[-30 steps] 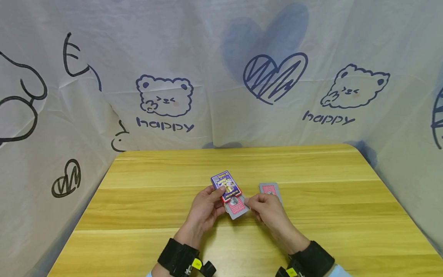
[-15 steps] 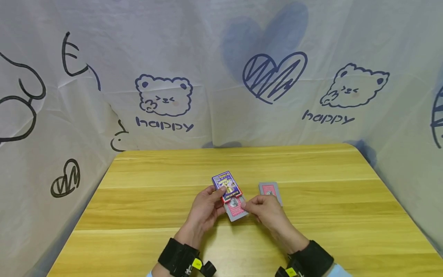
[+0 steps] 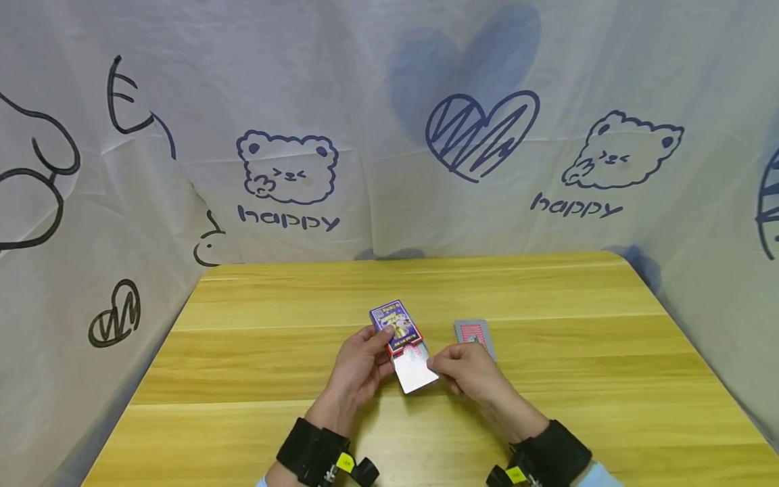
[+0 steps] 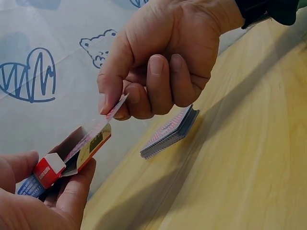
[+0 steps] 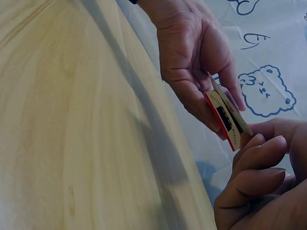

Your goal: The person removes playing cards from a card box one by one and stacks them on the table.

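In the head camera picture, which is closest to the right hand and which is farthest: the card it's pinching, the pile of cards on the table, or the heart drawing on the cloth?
From the right hand:
1. The card, pinched in its fingertips, half out of the box on its left.
2. The pile of cards, on the table just behind the hand.
3. The heart drawing, high on the cloth beyond the table.
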Action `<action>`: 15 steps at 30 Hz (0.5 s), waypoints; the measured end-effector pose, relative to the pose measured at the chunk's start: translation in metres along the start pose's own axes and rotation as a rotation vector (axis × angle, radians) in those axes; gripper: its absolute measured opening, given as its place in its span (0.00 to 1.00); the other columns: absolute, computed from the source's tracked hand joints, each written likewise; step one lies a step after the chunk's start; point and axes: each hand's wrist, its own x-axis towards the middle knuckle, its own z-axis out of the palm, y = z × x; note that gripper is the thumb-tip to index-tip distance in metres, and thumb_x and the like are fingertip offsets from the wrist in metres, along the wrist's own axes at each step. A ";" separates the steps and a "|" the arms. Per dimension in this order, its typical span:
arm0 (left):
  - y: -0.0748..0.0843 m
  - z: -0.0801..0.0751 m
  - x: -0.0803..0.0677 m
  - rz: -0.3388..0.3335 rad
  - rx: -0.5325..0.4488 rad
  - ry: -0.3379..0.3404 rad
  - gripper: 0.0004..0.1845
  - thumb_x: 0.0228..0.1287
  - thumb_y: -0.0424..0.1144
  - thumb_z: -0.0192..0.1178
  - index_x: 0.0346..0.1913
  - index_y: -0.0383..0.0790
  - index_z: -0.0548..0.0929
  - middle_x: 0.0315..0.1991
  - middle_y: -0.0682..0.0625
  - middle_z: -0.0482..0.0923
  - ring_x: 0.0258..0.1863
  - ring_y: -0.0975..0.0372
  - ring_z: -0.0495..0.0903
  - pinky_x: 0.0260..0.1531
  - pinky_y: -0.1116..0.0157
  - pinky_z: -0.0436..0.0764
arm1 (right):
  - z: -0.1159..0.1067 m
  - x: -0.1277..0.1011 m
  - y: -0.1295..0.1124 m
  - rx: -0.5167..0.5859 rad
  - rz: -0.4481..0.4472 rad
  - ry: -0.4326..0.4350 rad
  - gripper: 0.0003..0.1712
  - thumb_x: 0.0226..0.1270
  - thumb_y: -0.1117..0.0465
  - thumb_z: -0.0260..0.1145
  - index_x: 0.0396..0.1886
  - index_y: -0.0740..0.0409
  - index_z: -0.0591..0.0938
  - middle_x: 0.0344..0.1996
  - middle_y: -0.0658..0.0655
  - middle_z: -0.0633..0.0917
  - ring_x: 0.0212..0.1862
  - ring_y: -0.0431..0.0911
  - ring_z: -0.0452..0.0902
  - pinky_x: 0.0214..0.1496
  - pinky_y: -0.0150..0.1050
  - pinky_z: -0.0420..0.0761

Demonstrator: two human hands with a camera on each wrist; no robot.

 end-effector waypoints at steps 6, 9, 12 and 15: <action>0.001 -0.001 0.000 0.008 -0.005 0.020 0.25 0.81 0.40 0.60 0.71 0.29 0.71 0.47 0.44 0.89 0.42 0.57 0.90 0.41 0.62 0.91 | -0.001 -0.001 0.000 0.000 -0.021 -0.021 0.14 0.72 0.60 0.70 0.29 0.66 0.85 0.12 0.48 0.72 0.17 0.40 0.63 0.19 0.30 0.61; 0.002 -0.001 0.000 0.011 -0.006 0.026 0.25 0.81 0.40 0.59 0.71 0.29 0.71 0.47 0.44 0.89 0.42 0.58 0.90 0.40 0.63 0.91 | -0.002 -0.001 0.000 0.003 -0.029 -0.038 0.14 0.73 0.60 0.69 0.29 0.66 0.85 0.12 0.48 0.72 0.17 0.39 0.63 0.19 0.29 0.61; 0.003 -0.003 0.000 0.021 -0.004 0.035 0.25 0.81 0.40 0.59 0.71 0.29 0.71 0.48 0.43 0.89 0.41 0.58 0.90 0.40 0.63 0.91 | -0.004 -0.002 -0.001 0.006 -0.033 -0.060 0.13 0.72 0.61 0.68 0.29 0.66 0.84 0.13 0.47 0.73 0.17 0.38 0.62 0.19 0.29 0.61; 0.004 -0.004 0.000 0.026 -0.004 0.062 0.25 0.81 0.41 0.59 0.72 0.31 0.71 0.50 0.42 0.88 0.42 0.58 0.90 0.41 0.63 0.92 | -0.007 -0.002 -0.003 -0.002 -0.037 -0.081 0.12 0.71 0.62 0.69 0.31 0.67 0.85 0.14 0.47 0.74 0.17 0.37 0.62 0.18 0.28 0.60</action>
